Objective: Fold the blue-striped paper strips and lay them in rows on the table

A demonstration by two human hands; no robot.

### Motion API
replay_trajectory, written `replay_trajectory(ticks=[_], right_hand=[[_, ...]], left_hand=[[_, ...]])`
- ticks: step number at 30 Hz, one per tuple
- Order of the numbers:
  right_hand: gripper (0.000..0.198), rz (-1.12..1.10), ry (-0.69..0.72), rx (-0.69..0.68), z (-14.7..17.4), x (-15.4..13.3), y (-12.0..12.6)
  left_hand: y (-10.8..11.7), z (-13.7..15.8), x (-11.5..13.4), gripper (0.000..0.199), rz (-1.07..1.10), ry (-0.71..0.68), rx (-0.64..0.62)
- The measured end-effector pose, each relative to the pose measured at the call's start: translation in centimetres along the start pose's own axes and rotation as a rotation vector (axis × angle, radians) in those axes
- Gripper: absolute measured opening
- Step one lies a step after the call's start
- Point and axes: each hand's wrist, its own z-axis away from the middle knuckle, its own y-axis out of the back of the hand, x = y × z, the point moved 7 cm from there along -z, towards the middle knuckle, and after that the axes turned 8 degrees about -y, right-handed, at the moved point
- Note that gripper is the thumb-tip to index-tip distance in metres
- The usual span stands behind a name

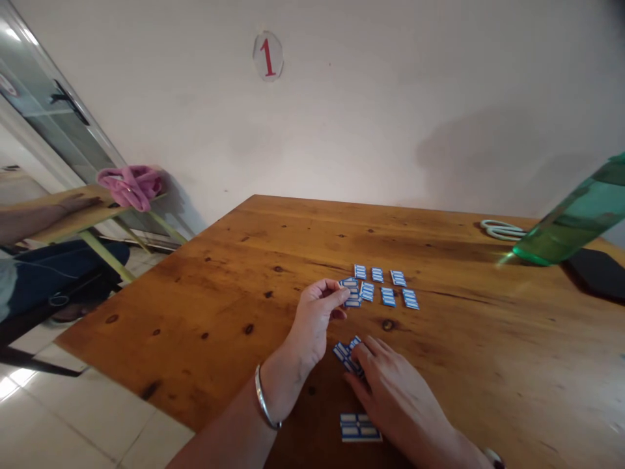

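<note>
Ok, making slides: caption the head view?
Left hand holding a blue-white piece, right hand touching others on wooden table.

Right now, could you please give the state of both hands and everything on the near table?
Left hand: pinching a blue-and-white piece.
Right hand: touching similar pieces.
Six spread pieces: lying in two rows.
Bottom pieces: lying flat.
White cable: coiled.
Green bottle: on its base, top out of frame.
Black object: lying flat.
</note>
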Motion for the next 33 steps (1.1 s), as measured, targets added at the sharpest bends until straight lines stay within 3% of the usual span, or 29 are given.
replay_trajectory(ticks=[10,26,33], right_hand=[[0.008,0.066,0.009,0.051,-0.2,-0.1,-0.5],[0.015,-0.045,-0.035,-0.073,-0.5,-0.4,-0.5],[0.015,-0.285,-0.049,0.023,-0.4,1.5,0.4]], left_hand=[[-0.1,0.1,0.3,0.019,0.021,0.01,0.016],[-0.1,0.1,0.1,0.02,-0.008,0.009,0.012],[-0.1,0.1,0.4,0.02,0.005,0.001,0.005]])
